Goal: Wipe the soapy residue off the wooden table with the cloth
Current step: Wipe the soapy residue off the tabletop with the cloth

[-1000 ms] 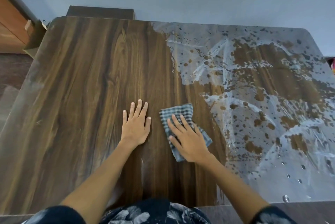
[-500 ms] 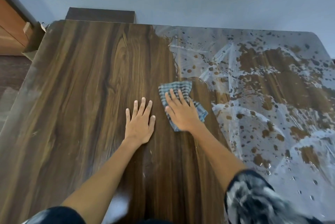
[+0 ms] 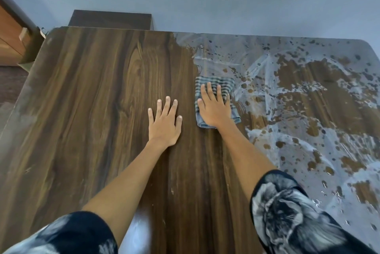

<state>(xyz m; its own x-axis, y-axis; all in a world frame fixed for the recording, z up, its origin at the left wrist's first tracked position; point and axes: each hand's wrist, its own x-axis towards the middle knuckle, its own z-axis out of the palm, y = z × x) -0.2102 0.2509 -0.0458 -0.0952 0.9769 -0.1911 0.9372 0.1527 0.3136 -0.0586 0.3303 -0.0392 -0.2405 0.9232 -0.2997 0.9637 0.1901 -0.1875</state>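
The folded blue-and-white checked cloth (image 3: 216,97) lies flat on the dark wood-grain counter (image 3: 92,110), right at the boundary where bare wood ends and the whitish soapy residue (image 3: 298,110) begins. The right hand (image 3: 213,108) presses down on it with straight, spread fingers; the grip is flat and open-palmed on the fabric, not curled around it. The left hand (image 3: 165,122) rests just beside it on the cleaned wood, fingers likewise straight and holding nothing, apparently bracing the body.

The relation that matters is where the film lies from the cloth. The residue spreads to the right of the cloth and also beyond it toward the far edge of the counter, where a streaked patch sits just past the cloth's far hem. To the left, everything looks wiped. The right hand is plainly the nearer one to the remaining film; the left is well apart from it.

The cloth is a rough rectangle whose long axis runs away from the person toward the far edge, tilted slightly so the near end sits a little rightward. Its far end points at the streaked patch ahead. The boundary of the residue also runs roughly near-to-far, so the next stroke probably needs to carry on forward, then shift rightward lane by lane. Roughly half the counter seems left to do.
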